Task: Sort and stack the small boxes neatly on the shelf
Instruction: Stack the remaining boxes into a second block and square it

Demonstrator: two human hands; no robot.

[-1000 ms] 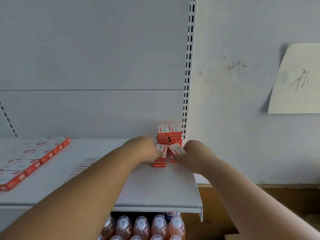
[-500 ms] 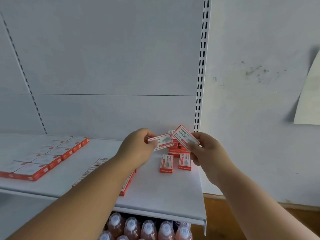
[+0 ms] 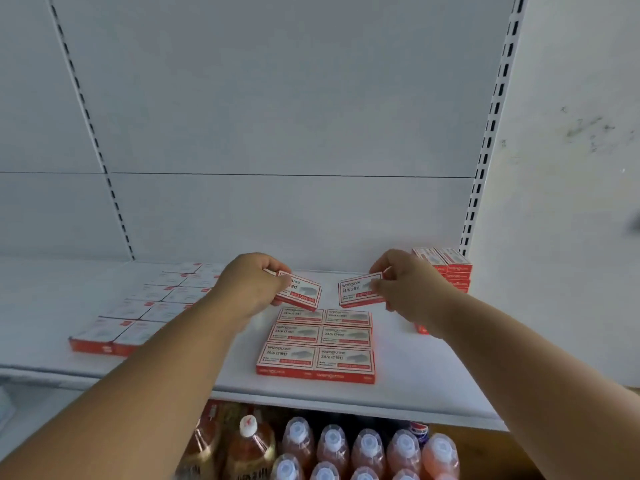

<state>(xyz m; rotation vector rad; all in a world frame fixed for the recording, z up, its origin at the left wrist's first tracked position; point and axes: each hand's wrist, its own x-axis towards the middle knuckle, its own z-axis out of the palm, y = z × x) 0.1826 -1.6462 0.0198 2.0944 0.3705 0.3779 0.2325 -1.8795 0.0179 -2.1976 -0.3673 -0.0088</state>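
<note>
Both hands are up over the white shelf (image 3: 398,386), each with one small red-and-white box. The left hand (image 3: 249,289) pinches its box (image 3: 300,291) by the left end, thumb on the printed top and the other fingers curled beneath, so the box tilts with its right end lower. The right hand (image 3: 408,289) pinches a second box (image 3: 358,289) by the right end, thumb on the face, and this one tips the other way. The two held boxes are near each other but apart, and both hang just above the far end of a flat block of six boxes (image 3: 317,341).

That block lies on the shelf in two columns and three rows, edges touching, labels up, red sides facing front. At the back right corner, against the slotted upright (image 3: 485,150), stands a stack of boxes (image 3: 446,268), partly hidden by the right wrist. A red edge (image 3: 420,329) shows below the right forearm; what it belongs to is not clear. Off to the left, a wider sheet of boxes (image 3: 145,306) lies flat in two columns, blurred.

Beneath the shelf stand rows of bottles (image 3: 346,448) with white caps and pinkish-orange contents.
</note>
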